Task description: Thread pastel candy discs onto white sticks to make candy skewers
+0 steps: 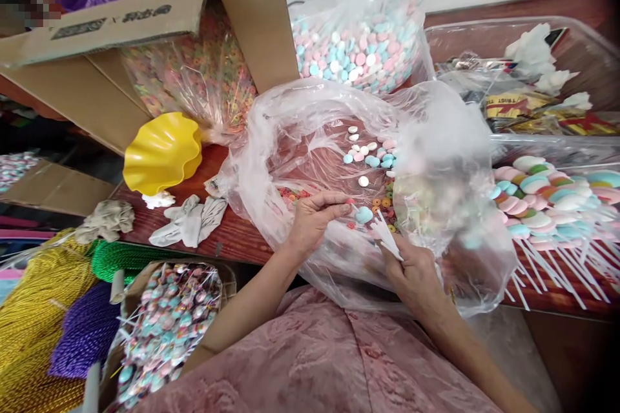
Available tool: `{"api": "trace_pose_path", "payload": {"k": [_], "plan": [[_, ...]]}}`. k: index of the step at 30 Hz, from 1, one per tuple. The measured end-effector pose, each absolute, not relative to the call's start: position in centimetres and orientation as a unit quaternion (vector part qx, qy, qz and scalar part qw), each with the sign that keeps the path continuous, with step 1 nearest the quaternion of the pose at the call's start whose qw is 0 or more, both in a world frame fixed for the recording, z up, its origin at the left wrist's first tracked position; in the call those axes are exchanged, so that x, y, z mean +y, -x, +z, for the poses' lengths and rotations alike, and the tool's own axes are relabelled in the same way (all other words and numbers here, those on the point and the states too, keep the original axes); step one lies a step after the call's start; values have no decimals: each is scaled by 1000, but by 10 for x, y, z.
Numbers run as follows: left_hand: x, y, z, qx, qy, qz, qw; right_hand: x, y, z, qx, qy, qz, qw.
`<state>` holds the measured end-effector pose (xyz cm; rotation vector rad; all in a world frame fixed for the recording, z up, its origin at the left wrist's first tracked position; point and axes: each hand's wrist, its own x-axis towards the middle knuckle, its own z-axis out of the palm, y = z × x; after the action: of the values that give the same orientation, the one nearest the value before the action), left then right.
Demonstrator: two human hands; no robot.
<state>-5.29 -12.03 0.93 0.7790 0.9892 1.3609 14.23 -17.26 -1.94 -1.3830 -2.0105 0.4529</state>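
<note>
Both hands work inside a wide clear plastic bag point(310, 110) spread open on the wooden table. My left hand point(314, 216) pinches something small beside a round pale blue candy point(363, 214). My right hand point(411, 268) is closed on a bunch of white sticks point(385, 233) that fan toward that candy. Loose pastel candy discs point(371, 153) and small coloured rings point(385, 203) lie on the bag's bottom.
A yellow wavy bowl point(162, 151) stands to the left. A tied bag of pastel candies point(361, 39) and a carton with ring candies point(194, 74) sit behind. Finished candy sticks point(547, 206) lie at right; a box of wrapped lollipops point(167, 322) and metallic cords point(43, 310) lower left.
</note>
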Motion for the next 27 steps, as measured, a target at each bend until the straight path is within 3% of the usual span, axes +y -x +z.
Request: {"api": "trace_pose_path", "payload": {"k": [8, 15, 20, 27], "plan": [[-128, 48, -3, 447, -478, 607, 451, -173, -139, -22, -757, 518, 213, 337], [-130, 42, 14, 408, -373, 627, 549, -174, -136, -25, -702, 524, 286, 389], [-129, 47, 16, 400, -346, 563, 635, -170, -132, -28, -697, 518, 291, 402], [-134, 48, 8, 411, -371, 550, 626, -174, -135, -35, -698, 516, 324, 376]]}}
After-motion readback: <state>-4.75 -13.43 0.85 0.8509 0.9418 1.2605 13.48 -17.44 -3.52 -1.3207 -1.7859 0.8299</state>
